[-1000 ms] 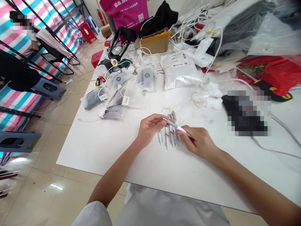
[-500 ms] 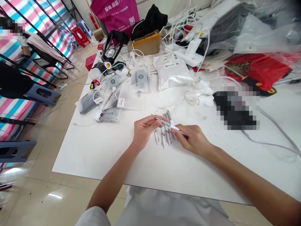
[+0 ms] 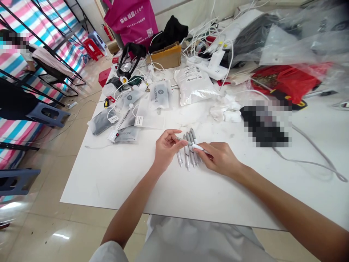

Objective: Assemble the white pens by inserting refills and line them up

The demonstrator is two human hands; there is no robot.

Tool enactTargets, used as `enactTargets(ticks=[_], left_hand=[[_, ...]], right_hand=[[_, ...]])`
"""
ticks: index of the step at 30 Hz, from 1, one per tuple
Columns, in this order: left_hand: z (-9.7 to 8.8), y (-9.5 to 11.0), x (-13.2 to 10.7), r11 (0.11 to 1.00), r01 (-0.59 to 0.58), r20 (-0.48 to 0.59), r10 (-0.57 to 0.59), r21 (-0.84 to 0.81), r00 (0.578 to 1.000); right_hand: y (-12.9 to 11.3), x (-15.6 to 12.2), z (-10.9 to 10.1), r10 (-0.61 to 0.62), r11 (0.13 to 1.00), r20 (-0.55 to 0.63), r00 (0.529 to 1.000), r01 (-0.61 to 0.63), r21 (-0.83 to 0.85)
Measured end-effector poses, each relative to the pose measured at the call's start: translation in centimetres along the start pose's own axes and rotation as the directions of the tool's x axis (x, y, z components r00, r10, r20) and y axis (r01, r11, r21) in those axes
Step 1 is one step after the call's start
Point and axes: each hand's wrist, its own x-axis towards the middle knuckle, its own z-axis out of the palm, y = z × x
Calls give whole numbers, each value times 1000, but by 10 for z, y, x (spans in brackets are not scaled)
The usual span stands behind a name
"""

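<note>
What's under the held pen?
Beneath the held pen, more pens lie side by side on the table. The held pen, left hand and right hand cover parts of them, so their count is unsure.

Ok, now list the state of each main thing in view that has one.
Left hand: closed on the pen by its grey end
Right hand: closed on its white end
Pen: held slanted
Other pens: lying side by side
Tissues: crumpled
Cables: tangled
Parcel: bulging
Red stool: upright
</note>
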Motion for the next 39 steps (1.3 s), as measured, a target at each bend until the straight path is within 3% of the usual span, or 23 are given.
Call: enactTargets(ticks=[4, 10, 14, 17, 20, 23, 26, 30, 33, 36, 39], left_hand=[[-2, 1, 1, 1000, -3, 111, 3, -6, 994], [0, -2, 2, 997, -2, -48, 6, 75, 999], [1, -6, 3, 994, 0, -74, 8, 106, 997], [0, -7, 1, 970, -54, -79, 74, 239, 994], [-1, -5, 0, 935, -98, -46, 120, 340, 992], [-1, 1, -2, 952, -130, 58, 118, 276, 991], [1, 5, -3, 956, -162, 129, 133, 244, 983], [-1, 2, 0, 960, -111, 3, 114, 259, 993], [-6, 0, 5, 971, -43, -85, 64, 235, 994], [-7, 0, 8, 972, -32, -81, 53, 234, 995], [-7, 1, 7, 972, -30, -56, 45, 233, 997]], right_hand=[[1, 0, -2, 52, 998, 16, 999, -52, 21], [0, 5, -7, 37, 998, 76, 996, -41, 56], [2, 5, -4, 5, 1000, 68, 998, -7, 28], [7, 0, 1, 27, 1000, 31, 999, -27, -6], [8, -3, 4, 74, 997, 12, 997, -73, -32], [4, -1, 0, 112, 993, 17, 994, -112, -33], [2, 4, -5, 77, 997, 52, 996, -76, -28], [5, 6, -5, 19, 999, 68, 998, -16, -37], [9, 4, -3, 68, 997, 12, 998, -68, -28], [9, 4, -4, 97, 994, 10, 995, -97, -41], [7, 7, -7, 34, 995, 20, 999, -32, -93]])
